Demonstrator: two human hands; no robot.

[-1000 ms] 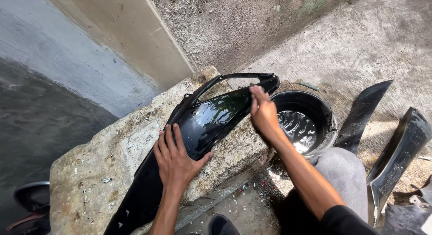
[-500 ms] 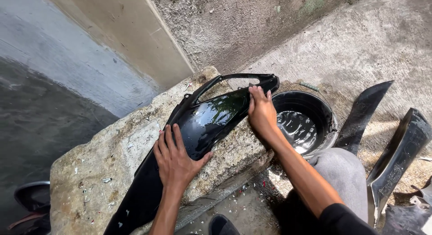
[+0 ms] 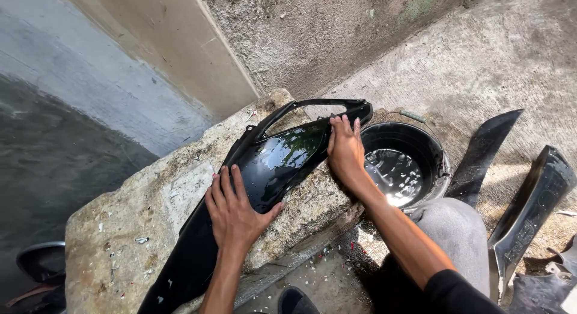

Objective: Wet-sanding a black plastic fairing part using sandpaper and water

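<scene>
Beside the stone block [image 3: 126,230], a black bucket [image 3: 434,164] holds water (rim partly behind my arm). Both my left hand [image 3: 235,213] and right hand [image 3: 345,149] press flat, fingers spread, on the black panel [image 3: 273,164].

Seen from above: long glossy black plastic panel [image 3: 264,182] laid across a rough stone block [image 3: 150,230]. Left hand [image 3: 235,213] pressed flat on the panel's middle, fingers spread; right hand [image 3: 345,149] laid flat near its upper end. Just beside the block, black bucket [image 3: 434,164] holding water; further black panels [image 3: 529,206] leaned on the concrete ground [image 3: 481,67].
</scene>
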